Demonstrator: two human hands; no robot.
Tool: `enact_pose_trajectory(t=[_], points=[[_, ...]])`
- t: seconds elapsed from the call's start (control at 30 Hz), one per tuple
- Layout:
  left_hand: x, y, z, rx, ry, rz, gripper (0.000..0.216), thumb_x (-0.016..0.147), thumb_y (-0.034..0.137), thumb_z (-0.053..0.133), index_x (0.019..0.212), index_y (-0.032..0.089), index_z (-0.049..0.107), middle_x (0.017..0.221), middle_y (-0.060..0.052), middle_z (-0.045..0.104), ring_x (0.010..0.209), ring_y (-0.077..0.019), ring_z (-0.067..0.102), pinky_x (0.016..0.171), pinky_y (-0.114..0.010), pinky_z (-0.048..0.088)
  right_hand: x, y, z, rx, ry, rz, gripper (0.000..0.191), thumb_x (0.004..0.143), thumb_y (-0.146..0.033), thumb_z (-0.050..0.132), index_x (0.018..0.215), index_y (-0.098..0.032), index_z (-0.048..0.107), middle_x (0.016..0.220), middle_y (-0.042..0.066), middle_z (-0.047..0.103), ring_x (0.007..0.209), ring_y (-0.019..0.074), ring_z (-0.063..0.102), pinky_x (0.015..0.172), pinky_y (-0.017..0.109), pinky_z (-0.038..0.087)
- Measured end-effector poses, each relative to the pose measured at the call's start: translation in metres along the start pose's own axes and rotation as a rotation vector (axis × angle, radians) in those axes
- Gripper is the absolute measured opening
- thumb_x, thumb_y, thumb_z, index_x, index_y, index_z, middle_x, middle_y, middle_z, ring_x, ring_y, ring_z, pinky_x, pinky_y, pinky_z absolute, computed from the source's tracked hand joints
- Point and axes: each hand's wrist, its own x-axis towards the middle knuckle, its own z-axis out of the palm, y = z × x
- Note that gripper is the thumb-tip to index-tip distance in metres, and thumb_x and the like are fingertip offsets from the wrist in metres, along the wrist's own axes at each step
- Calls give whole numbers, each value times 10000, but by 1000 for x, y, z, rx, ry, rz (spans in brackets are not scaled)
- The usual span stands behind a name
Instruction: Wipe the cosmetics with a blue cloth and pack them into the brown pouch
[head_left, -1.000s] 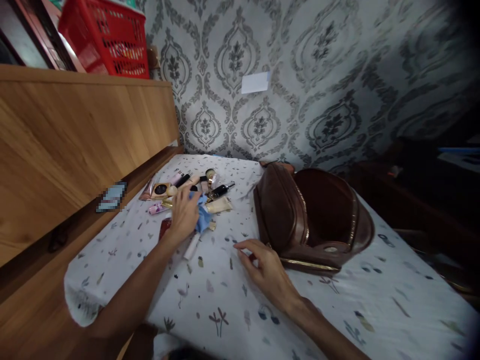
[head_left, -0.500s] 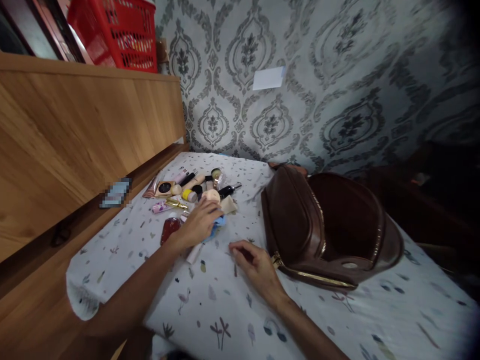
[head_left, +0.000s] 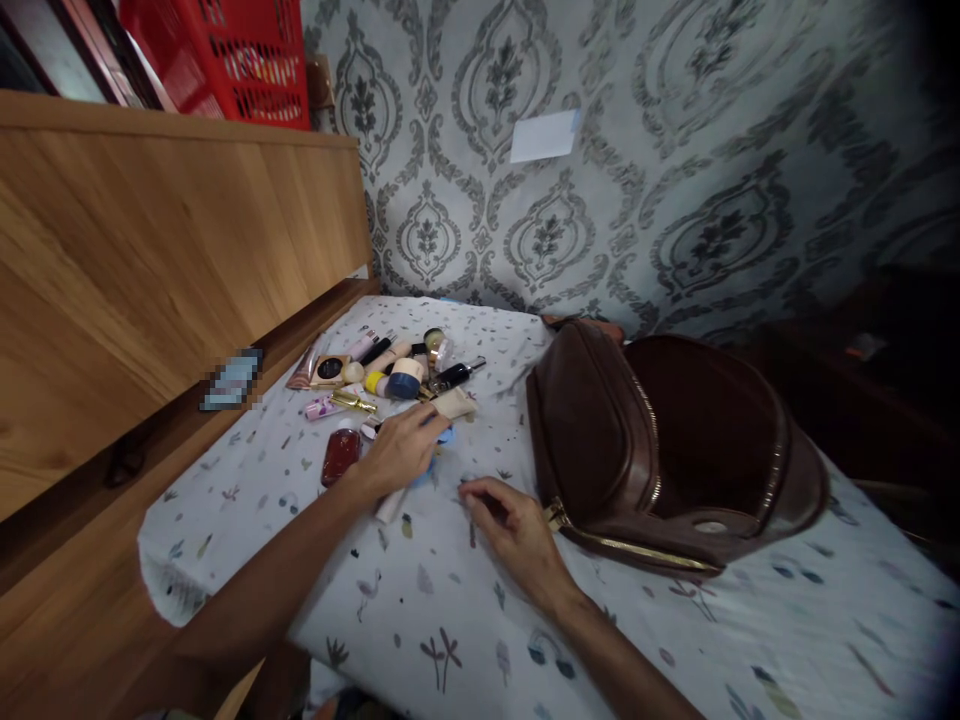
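My left hand lies over a heap of cosmetics on a patterned white sheet, its fingers closed on a blue item beside a beige tube. A white tube pokes out under that hand. My right hand rests on the sheet with fingers curled, touching the zip end of an open brown leather bag. What the right fingers hold, if anything, is hidden.
A dark red case lies left of my left hand. A wooden headboard runs along the left with a red basket on top. Patterned wallpaper stands behind. The right side is dark.
My left hand slid right and towards me off the heap, uncovering a blue-lidded jar. The right hand barely moved. The camera shifted, so the bag looks larger.
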Motion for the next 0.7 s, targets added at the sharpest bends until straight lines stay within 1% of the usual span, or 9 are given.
enact_pose_trajectory(t=[0.1, 0.2, 0.3, 0.43, 0.5, 0.6, 0.7], points=[[1, -4, -3, 15, 28, -116, 249, 849, 72, 488, 1016, 186, 632, 1007, -72, 635, 972, -226, 618, 822, -347, 535, 0, -1, 0, -3, -1, 3, 262, 874, -335, 514, 868, -173, 720, 806, 65, 742, 705, 194, 671, 660, 286, 516], [2, -7, -4, 30, 59, -224, 236, 872, 92, 481, 1026, 183, 635, 1005, -81, 638, 981, -241, 613, 851, -365, 530, -1, 0, 0, -4, -8, 3, 265, 876, -335, 510, 872, -173, 719, 797, 60, 741, 664, 180, 662, 636, 275, 509], [2, -9, -2, 0, 131, -320, 333, 854, 69, 479, 1134, 174, 624, 1145, -117, 616, 1098, -270, 582, 944, -406, 514, -1, 4, 1, -10, 1, -7, 263, 871, -339, 513, 872, -179, 721, 767, 50, 730, 634, 173, 645, 603, 267, 492], [4, -16, 3, -92, 199, -425, 482, 833, 54, 472, 1291, 176, 562, 1361, -144, 529, 1300, -300, 484, 1062, -452, 462, -1, 9, 4, 0, 8, -6, 265, 876, -351, 519, 871, -181, 723, 769, 46, 722, 622, 168, 630, 608, 272, 487], [9, -21, 6, -142, 196, -482, 546, 839, 61, 464, 1370, 183, 501, 1421, -143, 501, 1348, -293, 456, 1106, -459, 429, -1, 10, 4, 2, 4, -6, 275, 879, -355, 516, 880, -177, 724, 781, 50, 723, 614, 166, 623, 608, 275, 484], [20, -33, 10, -176, 167, -551, 588, 862, 101, 473, 1445, 163, 421, 1448, -159, 497, 1353, -301, 468, 1131, -473, 403, -1, 8, 3, -1, -2, -13, 275, 877, -351, 513, 877, -176, 724, 781, 54, 724, 651, 176, 639, 618, 275, 484], [30, -44, 13, -189, 131, -590, 591, 867, 152, 512, 1452, 153, 421, 1418, -174, 531, 1330, -341, 495, 1115, -518, 407, -1, 6, 2, -1, 3, -13, 266, 869, -346, 515, 864, -179, 722, 795, 59, 731, 702, 188, 660, 626, 271, 486]])
